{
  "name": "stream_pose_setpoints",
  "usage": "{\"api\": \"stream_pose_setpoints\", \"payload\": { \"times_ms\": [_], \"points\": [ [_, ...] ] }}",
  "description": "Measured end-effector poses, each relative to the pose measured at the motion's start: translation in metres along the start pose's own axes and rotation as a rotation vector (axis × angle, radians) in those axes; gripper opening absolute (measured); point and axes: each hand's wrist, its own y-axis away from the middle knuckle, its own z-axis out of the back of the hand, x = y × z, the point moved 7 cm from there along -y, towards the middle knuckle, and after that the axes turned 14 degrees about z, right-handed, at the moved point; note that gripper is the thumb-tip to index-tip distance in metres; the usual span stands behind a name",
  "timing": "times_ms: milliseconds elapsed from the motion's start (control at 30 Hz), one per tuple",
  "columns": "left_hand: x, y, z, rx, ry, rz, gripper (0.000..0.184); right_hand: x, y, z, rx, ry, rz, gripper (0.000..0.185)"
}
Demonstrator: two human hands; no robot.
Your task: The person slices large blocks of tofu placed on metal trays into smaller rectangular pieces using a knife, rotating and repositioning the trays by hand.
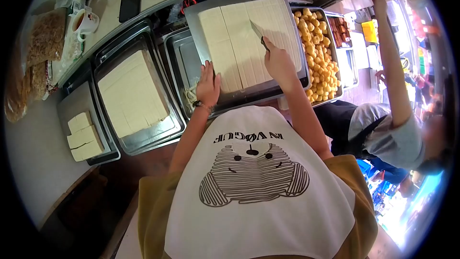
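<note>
A large white slab of tofu (pixel 225 26) lies on a metal sheet (pixel 193 21) in front of me, scored with long lines, closer together on its right part. My right hand (pixel 280 63) grips the dark handle of a knife (pixel 257 30). Its blade points up and left over the middle of the slab; whether it is cutting in, I cannot tell. With fingers stretched out, my left hand (pixel 208 86) rests flat along the slab's lower left edge, holding nothing. Beneath that sheet, a deep metal tray (pixel 175 48) has pale scraps (pixel 190 97) near my left wrist.
Left stands a tray (pixel 179 132) of cut tofu; farther left, another tray (pixel 115 156) carries several blocks. Golden fried balls (pixel 318 57) fill a tray at right. Phones (pixel 131 1) and a cup (pixel 86 23) sit on the ledge. Another person (pixel 383 129) reaches up at right.
</note>
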Motion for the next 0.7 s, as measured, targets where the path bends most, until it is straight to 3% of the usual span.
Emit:
{"api": "stream_pose_setpoints", "payload": {
  "times_ms": [267,700],
  "points": [
    [0.003,0.0,-0.002,-0.029,-0.015,-0.043,0.051,-0.004,0.019,-0.003,-0.036,-0.021,0.021,0.044],
    [0.005,-0.001,-0.006,-0.023,-0.033,-0.052,0.051,-0.008,0.043,-0.001,0.124,0.023,-0.086,0.047]
  ]
}}
